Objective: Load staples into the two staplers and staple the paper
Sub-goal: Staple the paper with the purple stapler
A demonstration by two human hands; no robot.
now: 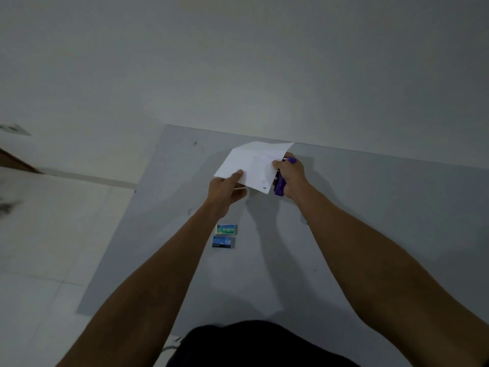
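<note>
Paper (251,165) held up above the grey mat (370,234), well beyond the two staple boxes (224,235). Left hand (227,189) pinches its near-left edge. Right hand (292,178) is clenched around the purple stapler (280,187), which sits at the paper's right edge, long axis running along that edge. Both arms extended forward. Second stapler not visible.

Left hand (225,190) pinches paper (251,165); right hand (291,178) grips purple stapler (280,188), seemingly at paper edge.
</note>
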